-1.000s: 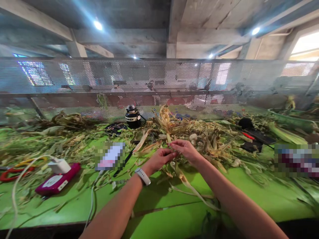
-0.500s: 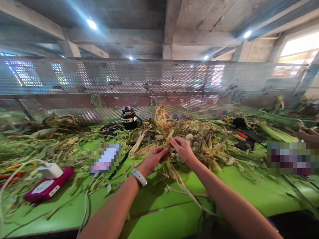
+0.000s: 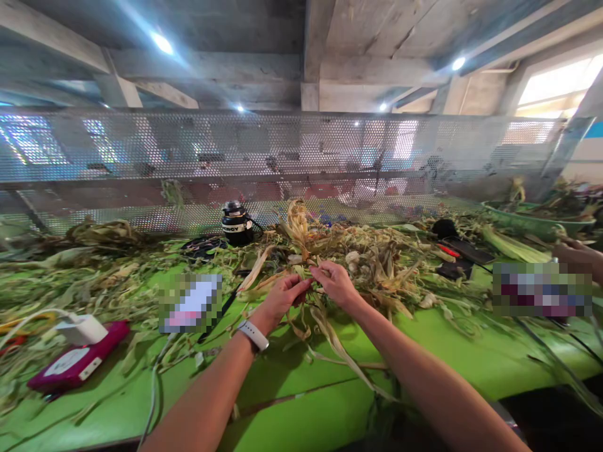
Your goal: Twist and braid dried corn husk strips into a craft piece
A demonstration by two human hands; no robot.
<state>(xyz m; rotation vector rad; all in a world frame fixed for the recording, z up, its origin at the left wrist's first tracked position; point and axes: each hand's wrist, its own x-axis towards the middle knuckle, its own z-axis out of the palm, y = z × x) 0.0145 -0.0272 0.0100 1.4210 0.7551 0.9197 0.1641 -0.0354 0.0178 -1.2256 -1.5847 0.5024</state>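
My left hand (image 3: pixel 281 299) and my right hand (image 3: pixel 336 284) meet near the middle of the view, above the green table (image 3: pixel 282 417). Both are closed, thumbs against fingers, on a bundle of dried leaves (image 3: pixel 332 333) whose long strips hang down toward me. A white watch band (image 3: pixel 254 335) circles my left wrist. Just behind my hands lies a heap of dry, pale brown husks (image 3: pixel 384 260), with a twisted husk bundle (image 3: pixel 298 223) standing upright in it. The exact grip of the fingertips is too small to make out.
A black bottle (image 3: pixel 236 223) stands behind on the left. Nearer are a blurred phone (image 3: pixel 193 302) with a cable and a magenta power block (image 3: pixel 78 361) with a white plug. At right are another person's hand (image 3: pixel 579 257), a second blurred device (image 3: pixel 541 290) and a green basket (image 3: pixel 537 221).
The whole view has shifted slightly, so most things appear a little farther left. My hands remain together on the leaves, with small finger movements.
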